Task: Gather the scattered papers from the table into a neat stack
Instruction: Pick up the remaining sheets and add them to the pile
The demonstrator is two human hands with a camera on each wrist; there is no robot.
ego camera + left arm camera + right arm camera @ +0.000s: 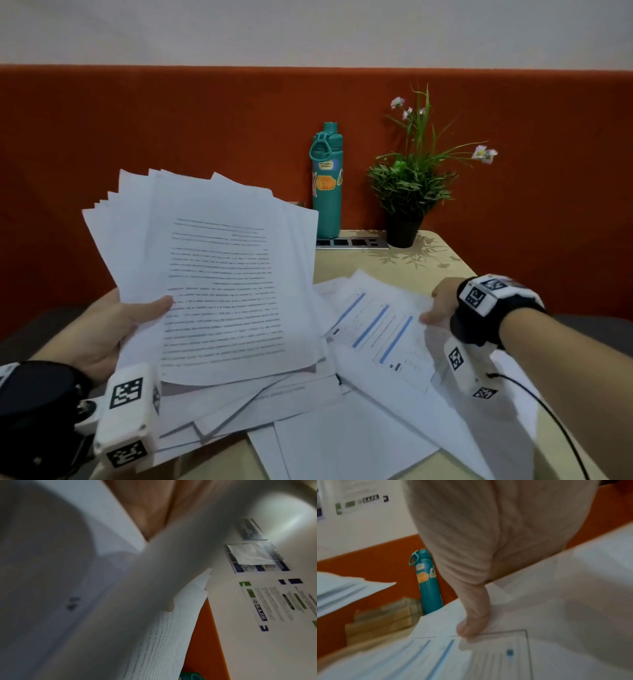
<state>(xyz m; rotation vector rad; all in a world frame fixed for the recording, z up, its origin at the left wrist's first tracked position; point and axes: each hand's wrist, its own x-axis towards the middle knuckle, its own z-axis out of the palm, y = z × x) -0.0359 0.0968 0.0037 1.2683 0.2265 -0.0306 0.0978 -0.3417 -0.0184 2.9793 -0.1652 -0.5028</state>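
My left hand (130, 322) holds a thick, uneven sheaf of white papers (219, 281) raised above the table, thumb on the printed top page. In the left wrist view the sheaf (163, 635) fills the frame, close and blurred. My right hand (436, 308) pinches the edge of a sheet with blue bars (376, 329), lying on the pile at the right; the thumb (471, 627) presses on top of that sheet (488, 655). More loose sheets (308, 411) lie fanned out on the beige table (359, 267) under both hands.
A teal water bottle (326, 181) and a potted plant with pink flowers (409, 192) stand at the table's far edge, against an orange wall panel. A strip of sockets (352, 242) lies between them. A black cable (548, 418) runs from my right wrist.
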